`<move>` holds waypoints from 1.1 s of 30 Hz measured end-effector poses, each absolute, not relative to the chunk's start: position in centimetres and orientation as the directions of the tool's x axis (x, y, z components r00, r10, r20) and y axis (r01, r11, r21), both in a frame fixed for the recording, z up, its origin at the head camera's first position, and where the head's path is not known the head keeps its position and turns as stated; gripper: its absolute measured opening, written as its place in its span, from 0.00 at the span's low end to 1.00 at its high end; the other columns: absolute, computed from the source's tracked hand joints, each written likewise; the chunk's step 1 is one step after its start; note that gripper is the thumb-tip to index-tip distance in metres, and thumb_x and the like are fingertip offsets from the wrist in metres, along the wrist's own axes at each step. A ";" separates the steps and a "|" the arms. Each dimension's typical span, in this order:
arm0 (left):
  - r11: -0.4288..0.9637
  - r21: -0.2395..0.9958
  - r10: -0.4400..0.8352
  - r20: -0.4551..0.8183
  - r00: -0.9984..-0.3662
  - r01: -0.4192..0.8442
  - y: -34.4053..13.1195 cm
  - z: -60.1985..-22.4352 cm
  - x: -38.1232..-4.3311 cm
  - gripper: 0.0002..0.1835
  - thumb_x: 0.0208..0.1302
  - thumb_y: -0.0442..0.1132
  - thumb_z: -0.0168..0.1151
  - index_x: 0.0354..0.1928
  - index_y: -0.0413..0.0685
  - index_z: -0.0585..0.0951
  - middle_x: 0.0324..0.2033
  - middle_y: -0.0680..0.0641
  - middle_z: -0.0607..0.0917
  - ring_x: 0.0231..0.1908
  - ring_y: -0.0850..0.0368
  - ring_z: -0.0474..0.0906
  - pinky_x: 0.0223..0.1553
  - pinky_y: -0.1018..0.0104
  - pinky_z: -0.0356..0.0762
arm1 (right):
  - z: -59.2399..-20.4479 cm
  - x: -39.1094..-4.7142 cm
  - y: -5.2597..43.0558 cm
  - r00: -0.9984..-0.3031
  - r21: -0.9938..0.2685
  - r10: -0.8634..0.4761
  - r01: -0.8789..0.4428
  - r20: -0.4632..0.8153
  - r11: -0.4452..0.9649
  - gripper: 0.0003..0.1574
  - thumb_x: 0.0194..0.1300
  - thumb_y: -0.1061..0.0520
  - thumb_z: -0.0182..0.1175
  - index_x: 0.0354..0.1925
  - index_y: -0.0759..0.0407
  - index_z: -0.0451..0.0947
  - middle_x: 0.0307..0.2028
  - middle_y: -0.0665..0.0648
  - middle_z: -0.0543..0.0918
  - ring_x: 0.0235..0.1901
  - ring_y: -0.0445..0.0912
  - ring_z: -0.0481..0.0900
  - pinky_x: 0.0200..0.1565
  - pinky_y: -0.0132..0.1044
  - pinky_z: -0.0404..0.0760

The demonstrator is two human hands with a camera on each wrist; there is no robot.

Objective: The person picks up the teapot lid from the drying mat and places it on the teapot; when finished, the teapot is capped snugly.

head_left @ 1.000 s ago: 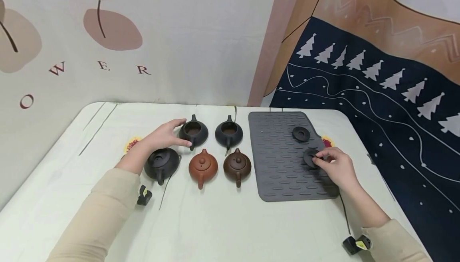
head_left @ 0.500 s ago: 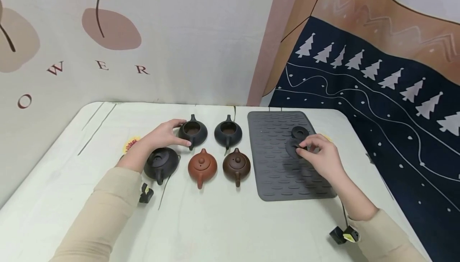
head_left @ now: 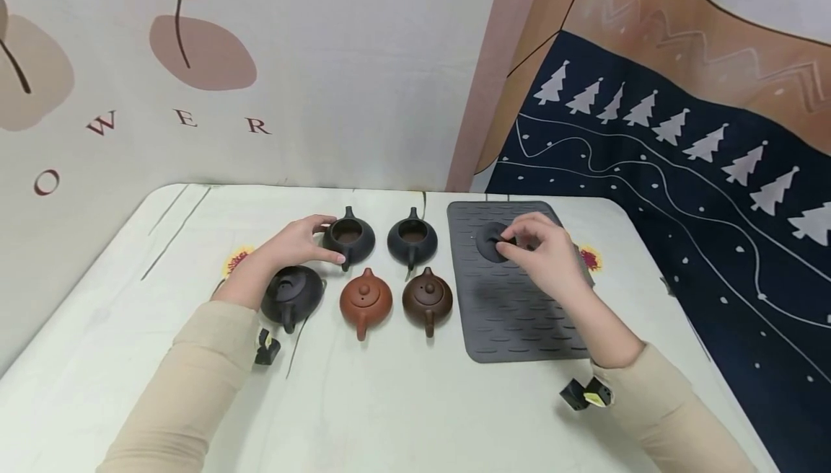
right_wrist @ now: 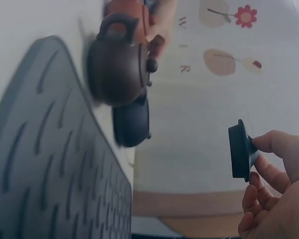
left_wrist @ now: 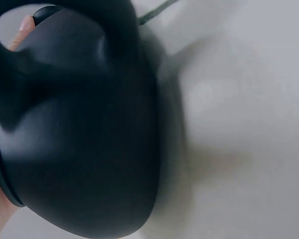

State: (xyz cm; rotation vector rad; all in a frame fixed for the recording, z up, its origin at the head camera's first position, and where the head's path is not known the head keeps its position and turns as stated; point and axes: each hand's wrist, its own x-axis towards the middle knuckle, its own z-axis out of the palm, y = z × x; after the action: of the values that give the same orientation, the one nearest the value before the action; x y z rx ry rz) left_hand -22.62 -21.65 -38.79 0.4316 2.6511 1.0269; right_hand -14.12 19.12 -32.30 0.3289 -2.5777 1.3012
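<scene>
My right hand (head_left: 542, 253) pinches a black teapot lid (head_left: 491, 242) by its knob, above the grey mat. In the right wrist view that lid (right_wrist: 239, 151) hangs clear of the mat, its rim side-on. My left hand (head_left: 299, 244) grips a black lidless teapot (head_left: 361, 246) at the back left, thumb by the handle and fingers along the side. To its right stands another lidless black teapot (head_left: 412, 251). A larger black teapot (head_left: 292, 293) sits under my left wrist; it fills much of the left wrist view. The second lid on the mat is hidden behind my right hand.
A reddish-brown teapot (head_left: 366, 303) and a dark brown teapot (head_left: 428, 300), both lidded, stand in the front row. The grey ridged mat (head_left: 513, 329) lies on the right of the white-covered table (head_left: 389, 401). A printed cloth (head_left: 324, 98) rises behind.
My right hand has lifted the lid off the mat's right side and carried it left toward the teapots. The left hand stays on the back-left teapot.
</scene>
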 end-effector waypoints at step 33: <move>0.717 0.675 0.355 -0.143 -0.924 0.171 -21.6 -39.1 -22.7 0.55 0.46 0.54 0.76 0.70 0.36 0.59 0.66 0.33 0.64 0.65 0.35 0.59 0.60 0.41 0.61 | -32.8 -19.7 8.4 -0.905 -0.783 -0.289 -0.417 0.311 0.462 0.03 0.57 0.60 0.67 0.33 0.59 0.83 0.44 0.52 0.80 0.37 0.51 0.73 0.34 0.40 0.71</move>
State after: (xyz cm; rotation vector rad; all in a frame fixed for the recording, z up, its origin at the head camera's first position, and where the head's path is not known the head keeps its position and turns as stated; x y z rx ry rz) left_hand -22.72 -21.64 -39.12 0.4167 2.6612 1.0079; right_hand -19.66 8.42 -32.77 0.6243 -2.5688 1.4339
